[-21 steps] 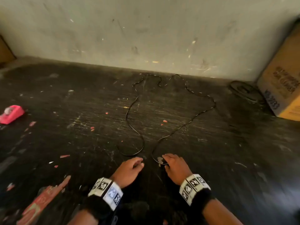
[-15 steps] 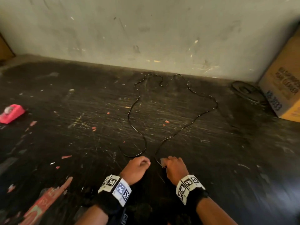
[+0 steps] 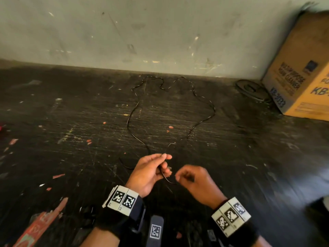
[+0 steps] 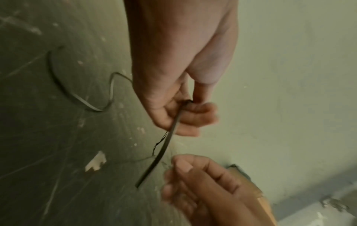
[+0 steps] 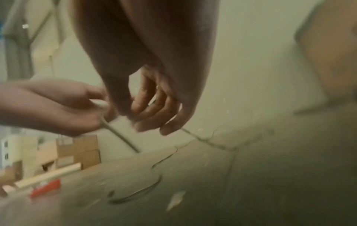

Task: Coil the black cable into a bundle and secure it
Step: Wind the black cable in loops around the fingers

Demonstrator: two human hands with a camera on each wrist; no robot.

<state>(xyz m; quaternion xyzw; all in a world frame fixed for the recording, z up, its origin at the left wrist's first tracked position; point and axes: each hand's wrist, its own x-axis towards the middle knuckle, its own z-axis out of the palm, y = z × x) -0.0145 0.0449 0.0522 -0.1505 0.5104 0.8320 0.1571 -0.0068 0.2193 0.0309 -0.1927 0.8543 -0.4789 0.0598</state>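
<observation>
A thin black cable (image 3: 214, 111) lies in a wide, wavy loop on the scratched black table (image 3: 71, 122). Close to me, my left hand (image 3: 153, 172) pinches the cable near one end. In the left wrist view a short free end (image 4: 166, 142) sticks out below the left hand's fingers (image 4: 193, 113). My right hand (image 3: 194, 180) hovers just right of that end with curled fingers, thumb against forefinger (image 4: 195, 180). The end does not reach into it. Whether it pinches a fine strand is too blurred to tell. Another curl of cable (image 3: 124, 164) lies left of the left hand.
A cardboard box (image 3: 302, 77) stands at the back right against the wall. A dark round coil (image 3: 251, 89) lies beside it. Red scraps dot the table and a red wrapper (image 3: 39, 227) lies at the front left.
Both hands have lifted off the table. My left hand has taken hold of the cable near its end. My right hand has drawn slightly right, away from the end.
</observation>
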